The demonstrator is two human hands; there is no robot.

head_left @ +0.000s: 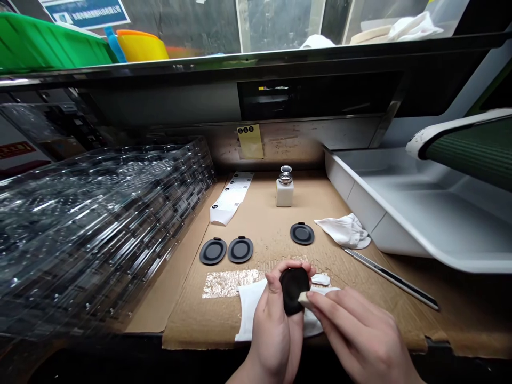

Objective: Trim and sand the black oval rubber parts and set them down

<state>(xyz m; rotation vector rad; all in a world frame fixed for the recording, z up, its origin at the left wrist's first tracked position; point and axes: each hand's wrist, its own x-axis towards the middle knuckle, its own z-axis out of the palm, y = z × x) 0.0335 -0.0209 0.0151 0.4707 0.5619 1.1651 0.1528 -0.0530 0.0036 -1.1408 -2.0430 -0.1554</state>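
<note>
My left hand (276, 325) is curled round a round black lid (294, 288), its flat face turned up toward me. Between the fingertips of my right hand (360, 325) is a small whitish piece of cloth (304, 300), pressed against the lid's lower right face. Under both hands a white cloth (250, 309) lies on the cardboard. Two similar dark lids, one at the left (213, 251) and one beside it (240, 249), rest beyond my left hand. A third lid (302, 233) lies farther forward, right of centre.
Stacked clear plastic trays (160, 197) fill the left side. A pump bottle (285, 192) and a strip of labels (232, 197) stand toward the back. At right are a crumpled white cloth (348, 231), a cutter knife (392, 277), a grey bin (384, 213) and a green conveyor belt (472, 144).
</note>
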